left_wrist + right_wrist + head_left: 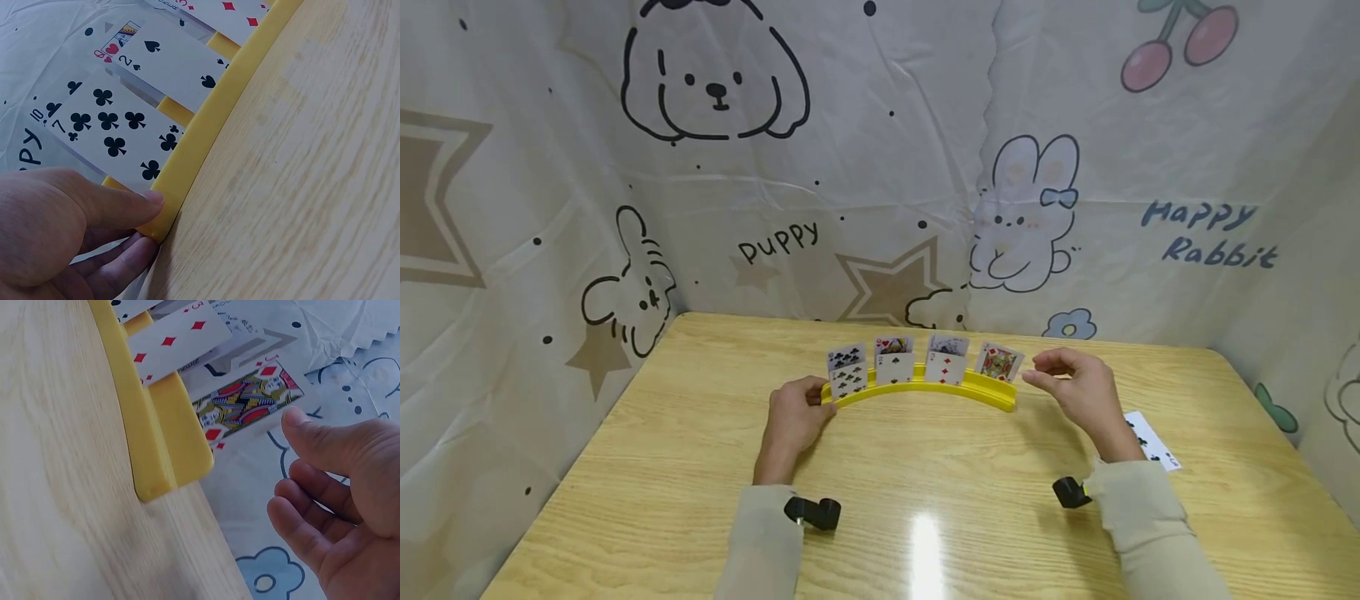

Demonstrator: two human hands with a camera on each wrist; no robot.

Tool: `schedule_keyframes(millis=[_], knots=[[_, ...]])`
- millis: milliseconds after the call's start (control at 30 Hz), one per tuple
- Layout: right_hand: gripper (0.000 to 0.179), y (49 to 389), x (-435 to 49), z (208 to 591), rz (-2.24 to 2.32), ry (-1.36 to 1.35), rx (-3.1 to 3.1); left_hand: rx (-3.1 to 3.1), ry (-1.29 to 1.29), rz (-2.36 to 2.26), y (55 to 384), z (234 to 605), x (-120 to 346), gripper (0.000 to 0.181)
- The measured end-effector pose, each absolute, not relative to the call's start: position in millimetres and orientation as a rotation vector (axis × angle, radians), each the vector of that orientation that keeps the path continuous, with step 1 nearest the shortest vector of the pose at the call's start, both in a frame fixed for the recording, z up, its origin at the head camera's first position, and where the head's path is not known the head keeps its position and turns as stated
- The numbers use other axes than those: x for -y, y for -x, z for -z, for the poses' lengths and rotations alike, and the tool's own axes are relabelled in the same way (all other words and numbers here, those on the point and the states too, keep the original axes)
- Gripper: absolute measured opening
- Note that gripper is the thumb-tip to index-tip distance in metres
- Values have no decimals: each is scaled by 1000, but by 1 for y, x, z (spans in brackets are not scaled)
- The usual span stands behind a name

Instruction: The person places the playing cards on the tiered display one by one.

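A curved yellow card holder (917, 387) stands on the table with playing cards upright in it. My left hand (793, 423) grips its left end, thumb (134, 209) on the front and fingers beneath. Nearest that hand is the seven of clubs (109, 128), in front of a ten of clubs. Further along are the two of spades (169, 65), before a red queen, and the three of diamonds (178, 340), before another card. At the right end the jack of diamonds (250, 403) stands in the back slot. Beside its outer edge, my right hand (1078, 392) holds nothing, thumb and loosely bent fingers apart.
Another club card (1153, 442) lies face up on the wooden table (940, 483), partly hidden by my right wrist. A printed cloth (880, 167) hangs behind the table's back edge and along its sides. Small black wrist devices (823, 513) sit at both sleeves.
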State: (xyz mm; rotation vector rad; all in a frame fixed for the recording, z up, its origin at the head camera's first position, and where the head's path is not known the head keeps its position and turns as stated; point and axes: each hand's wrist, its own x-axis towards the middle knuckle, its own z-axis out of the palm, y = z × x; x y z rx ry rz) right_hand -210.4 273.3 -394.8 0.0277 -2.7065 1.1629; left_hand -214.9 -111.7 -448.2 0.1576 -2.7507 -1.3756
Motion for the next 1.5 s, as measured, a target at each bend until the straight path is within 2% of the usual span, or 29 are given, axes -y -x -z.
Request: schedule_keyframes(millis=[333,867,1133,1500], knots=[[30,205,-297,401,-1041,-39,2732,2764,-166,1363,215,447,112,36],[52,189,-335,403,-1008,30,2860,2757,-155,1363,215,447,112,36],[48,185,-352,409,-959,32,2921,2757,-145,1355,215,447,112,36],[52,183,-373,410,-905,89,2971,2754,-152,1363,216,449,112,36]])
